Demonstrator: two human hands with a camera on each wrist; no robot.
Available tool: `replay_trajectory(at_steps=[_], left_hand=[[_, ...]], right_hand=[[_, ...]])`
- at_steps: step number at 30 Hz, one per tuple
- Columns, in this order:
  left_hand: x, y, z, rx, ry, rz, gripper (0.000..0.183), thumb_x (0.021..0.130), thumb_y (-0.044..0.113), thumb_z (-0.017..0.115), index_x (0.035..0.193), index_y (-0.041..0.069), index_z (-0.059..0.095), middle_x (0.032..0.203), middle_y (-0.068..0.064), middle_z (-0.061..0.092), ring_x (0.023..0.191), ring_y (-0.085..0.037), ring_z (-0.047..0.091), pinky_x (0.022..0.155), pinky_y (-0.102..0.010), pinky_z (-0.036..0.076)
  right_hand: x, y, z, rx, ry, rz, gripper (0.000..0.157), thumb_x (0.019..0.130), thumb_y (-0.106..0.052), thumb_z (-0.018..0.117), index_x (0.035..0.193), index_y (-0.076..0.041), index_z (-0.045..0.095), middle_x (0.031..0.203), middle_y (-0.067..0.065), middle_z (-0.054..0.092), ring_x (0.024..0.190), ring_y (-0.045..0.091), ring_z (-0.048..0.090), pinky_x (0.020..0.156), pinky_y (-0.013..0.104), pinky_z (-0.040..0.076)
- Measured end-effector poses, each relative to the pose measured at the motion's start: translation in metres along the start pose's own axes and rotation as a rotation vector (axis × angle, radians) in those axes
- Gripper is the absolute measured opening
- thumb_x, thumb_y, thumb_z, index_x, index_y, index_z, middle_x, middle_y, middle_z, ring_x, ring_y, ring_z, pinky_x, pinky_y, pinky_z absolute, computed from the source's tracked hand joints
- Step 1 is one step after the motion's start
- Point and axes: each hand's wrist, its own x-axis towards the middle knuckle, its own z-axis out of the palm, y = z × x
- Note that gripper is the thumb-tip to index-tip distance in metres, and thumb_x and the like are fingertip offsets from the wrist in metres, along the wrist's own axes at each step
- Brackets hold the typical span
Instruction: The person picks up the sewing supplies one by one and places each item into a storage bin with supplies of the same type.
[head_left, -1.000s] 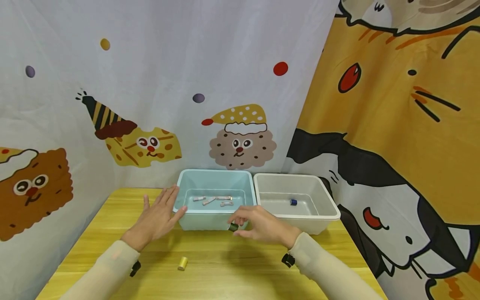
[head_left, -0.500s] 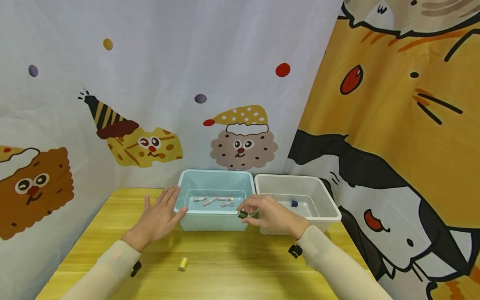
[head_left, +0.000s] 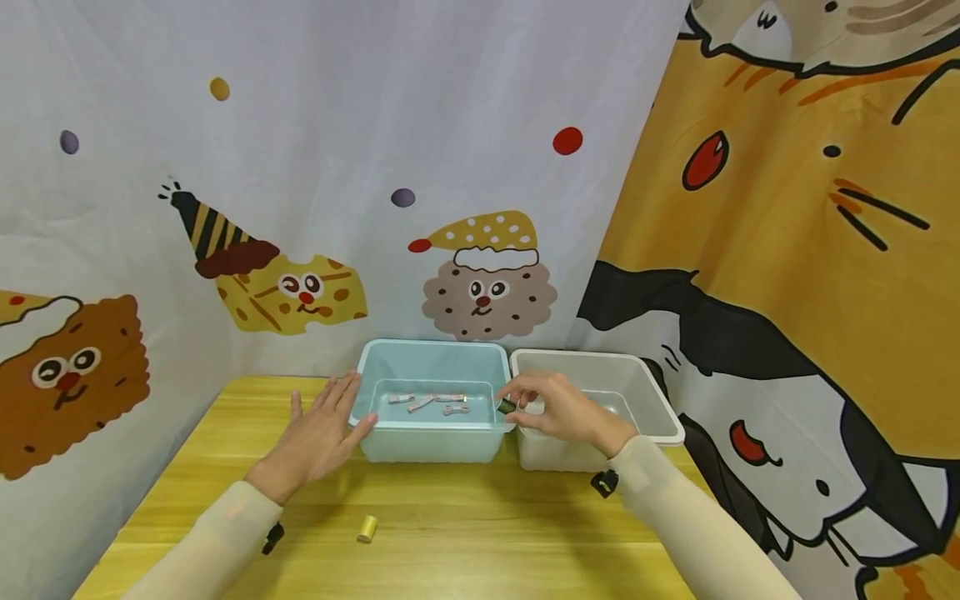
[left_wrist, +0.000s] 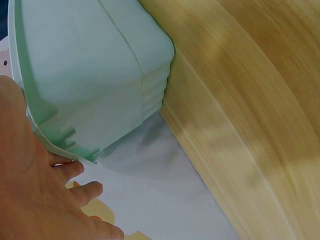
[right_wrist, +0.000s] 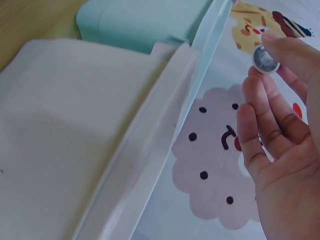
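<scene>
- Right hand point(head_left: 566, 410) has shifted up and rightward to the adjoining rims of the blue bin point(head_left: 427, 446) and white bin point(head_left: 551, 457)
- It pinches the green spool point(head_left: 507, 406), which is therefore up at rim level, in neither bin
- Left hand point(head_left: 315, 442) stays, fingers spread, at the blue bin's rim
- Yellow spool point(head_left: 367, 528) lies unmoved on the table point(head_left: 457, 558)

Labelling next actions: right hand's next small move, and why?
Likely move the green spool right, over the white bin: the right hand pinches it near where the two bins meet, and the light-blue bin holds small pale strips, not spools.
</scene>
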Motion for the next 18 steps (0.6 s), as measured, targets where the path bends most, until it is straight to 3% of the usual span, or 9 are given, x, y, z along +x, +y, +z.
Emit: replay_trajectory(at_steps=[9, 18], left_hand=[[0.0, 0.0, 0.001, 0.003, 0.004, -0.003, 0.09, 0.123, 0.065, 0.042, 0.185, 0.002, 0.027, 0.194, -0.02, 0.025, 0.177, -0.054, 0.032, 0.13, -0.099, 0.011], [0.0, 0.0, 0.002, -0.005, 0.004, -0.003, 0.091, 0.123, 0.066, 0.041, 0.184, 0.001, 0.027, 0.194, -0.02, 0.025, 0.177, -0.055, 0.032, 0.129, -0.099, 0.01]], right_hand=[[0.0, 0.017, -0.009, -0.003, 0.031, 0.028, 0.037, 0.098, -0.01, 0.096, 0.132, -0.015, 0.085, 0.103, -0.006, 0.084, 0.095, 0.007, 0.078, 0.092, 0.036, 0.071], [-0.001, 0.039, -0.015, -0.042, -0.002, 0.092, 0.033, 0.099, -0.012, 0.096, 0.131, -0.011, 0.086, 0.103, -0.007, 0.083, 0.094, 0.006, 0.076, 0.093, 0.035, 0.07]])
